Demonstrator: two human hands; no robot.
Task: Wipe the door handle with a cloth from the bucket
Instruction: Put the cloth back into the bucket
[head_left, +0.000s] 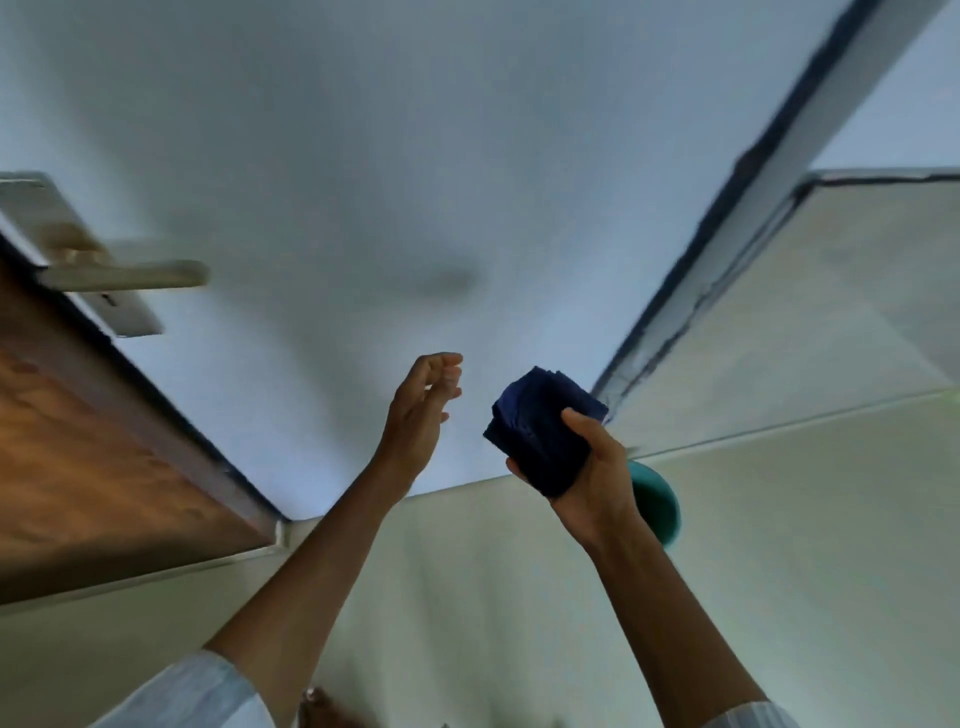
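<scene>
Cloth (540, 434): pinched in my right hand (597, 478), well right of door handle (124, 275). Left hand (421, 410) spread, empty. Next, I judge: carry cloth to handle.

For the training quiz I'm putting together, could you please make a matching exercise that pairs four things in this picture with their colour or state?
Column one:
1. cloth
2. bucket
3. door handle
4. left hand

Column two:
A. teal, mostly hidden behind the right hand
B. open and empty, raised near the wall
C. dark blue, folded, held in the right hand
D. pale metal, sticking out sideways from the wooden door

Right pairs: 1-C, 2-A, 3-D, 4-B
</scene>
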